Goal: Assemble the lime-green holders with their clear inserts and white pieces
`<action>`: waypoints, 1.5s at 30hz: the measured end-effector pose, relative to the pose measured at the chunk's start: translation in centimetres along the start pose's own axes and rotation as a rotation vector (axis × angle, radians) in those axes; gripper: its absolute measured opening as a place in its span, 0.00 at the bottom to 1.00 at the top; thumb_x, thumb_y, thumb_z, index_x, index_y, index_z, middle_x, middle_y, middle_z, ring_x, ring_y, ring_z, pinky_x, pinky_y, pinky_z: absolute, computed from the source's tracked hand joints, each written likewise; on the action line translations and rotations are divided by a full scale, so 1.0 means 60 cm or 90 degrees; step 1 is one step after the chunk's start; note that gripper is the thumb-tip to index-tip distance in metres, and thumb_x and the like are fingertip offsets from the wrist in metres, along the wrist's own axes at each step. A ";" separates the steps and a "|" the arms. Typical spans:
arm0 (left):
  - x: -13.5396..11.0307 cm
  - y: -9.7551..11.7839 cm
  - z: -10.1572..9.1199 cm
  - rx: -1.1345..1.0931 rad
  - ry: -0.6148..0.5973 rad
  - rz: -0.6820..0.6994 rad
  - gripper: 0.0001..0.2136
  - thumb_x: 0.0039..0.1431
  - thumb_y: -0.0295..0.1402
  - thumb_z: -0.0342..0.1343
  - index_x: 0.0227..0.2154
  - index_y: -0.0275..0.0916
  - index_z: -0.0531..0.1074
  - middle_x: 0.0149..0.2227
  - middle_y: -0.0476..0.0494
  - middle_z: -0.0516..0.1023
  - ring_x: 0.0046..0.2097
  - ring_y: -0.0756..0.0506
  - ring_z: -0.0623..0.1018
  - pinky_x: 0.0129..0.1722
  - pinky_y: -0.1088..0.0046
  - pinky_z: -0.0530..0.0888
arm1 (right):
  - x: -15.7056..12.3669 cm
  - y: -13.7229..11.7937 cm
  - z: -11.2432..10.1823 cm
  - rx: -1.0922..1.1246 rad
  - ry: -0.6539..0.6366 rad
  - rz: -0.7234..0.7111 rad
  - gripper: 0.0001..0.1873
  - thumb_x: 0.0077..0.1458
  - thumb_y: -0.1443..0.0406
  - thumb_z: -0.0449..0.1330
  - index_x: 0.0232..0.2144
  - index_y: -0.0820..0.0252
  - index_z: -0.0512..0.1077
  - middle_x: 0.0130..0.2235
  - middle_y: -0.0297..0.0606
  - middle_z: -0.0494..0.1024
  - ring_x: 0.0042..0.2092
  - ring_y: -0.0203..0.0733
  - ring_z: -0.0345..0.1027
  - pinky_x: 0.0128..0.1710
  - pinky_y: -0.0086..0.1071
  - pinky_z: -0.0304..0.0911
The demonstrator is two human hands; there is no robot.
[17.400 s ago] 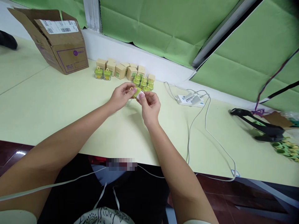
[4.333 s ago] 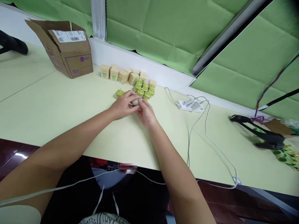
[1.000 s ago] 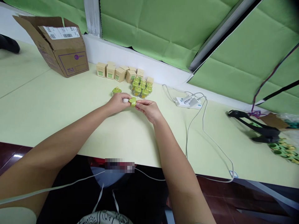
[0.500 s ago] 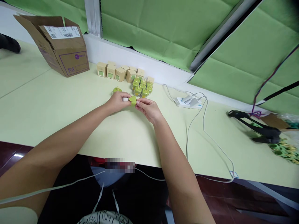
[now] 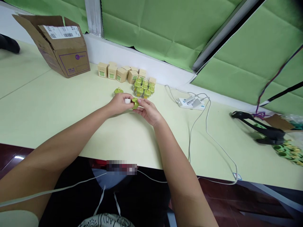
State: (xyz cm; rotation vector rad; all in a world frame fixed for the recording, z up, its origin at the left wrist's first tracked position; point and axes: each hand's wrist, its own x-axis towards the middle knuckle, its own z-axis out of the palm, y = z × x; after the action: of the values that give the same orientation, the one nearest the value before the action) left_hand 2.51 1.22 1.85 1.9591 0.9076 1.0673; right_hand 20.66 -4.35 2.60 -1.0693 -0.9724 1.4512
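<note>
My left hand (image 5: 118,103) is closed around a small white rounded piece (image 5: 127,101), whose end shows between thumb and fingers. Just right of it, a small green plastic cap-like piece (image 5: 135,103) sits between my two hands. My right hand (image 5: 149,111) pinches this green piece with the fingertips. Whether the white and green pieces are joined is hidden by the fingers. Behind my left hand stands a single green-topped item (image 5: 118,91). A cluster of similar green-topped clear containers (image 5: 143,88) with yellow loops stands behind my right hand.
Several small brown cartons (image 5: 121,75) line the wall. A large open cardboard box (image 5: 73,61) stands at the back left. To the right lie a power strip (image 5: 191,103) with white cables, a black handled object (image 5: 262,127) and several green pieces (image 5: 287,153).
The green piece has turned and tilted between my hands. My right-hand fingers have shifted their hold on it, now reaching over and under it. My left hand stays nearly in place.
</note>
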 end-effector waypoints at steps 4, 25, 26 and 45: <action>-0.006 0.007 0.003 -0.003 -0.035 0.007 0.08 0.47 0.37 0.61 0.28 0.38 0.78 0.29 0.49 0.77 0.32 0.48 0.72 0.32 0.71 0.68 | -0.005 0.000 0.010 -0.017 -0.011 -0.006 0.28 0.35 0.55 0.83 0.36 0.55 0.76 0.34 0.30 0.82 0.36 0.36 0.76 0.44 0.35 0.79; -0.004 -0.005 0.003 0.171 -0.085 -0.056 0.05 0.51 0.36 0.62 0.26 0.40 0.76 0.26 0.47 0.78 0.30 0.44 0.75 0.32 0.66 0.68 | 0.025 0.016 -0.028 -0.262 0.244 -0.139 0.20 0.42 0.53 0.74 0.31 0.55 0.72 0.30 0.28 0.73 0.33 0.36 0.66 0.39 0.34 0.69; -0.005 -0.007 0.004 0.187 -0.082 -0.061 0.05 0.52 0.36 0.62 0.27 0.41 0.77 0.28 0.46 0.79 0.32 0.43 0.76 0.33 0.66 0.69 | 0.026 0.019 -0.029 -0.327 0.258 -0.152 0.20 0.43 0.52 0.74 0.30 0.54 0.70 0.29 0.27 0.72 0.32 0.36 0.64 0.38 0.34 0.67; 0.005 -0.011 -0.011 0.210 0.023 -0.072 0.05 0.50 0.36 0.61 0.28 0.40 0.76 0.30 0.45 0.79 0.36 0.41 0.76 0.41 0.64 0.73 | 0.018 0.038 -0.019 -0.721 0.157 -0.313 0.05 0.54 0.63 0.70 0.27 0.55 0.80 0.40 0.39 0.82 0.44 0.47 0.75 0.52 0.42 0.68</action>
State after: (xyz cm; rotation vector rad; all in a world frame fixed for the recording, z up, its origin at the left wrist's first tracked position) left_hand 1.88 1.98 1.68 2.1271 1.2653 0.9352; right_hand 21.09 -3.54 -0.03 -1.5710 -1.7732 0.2656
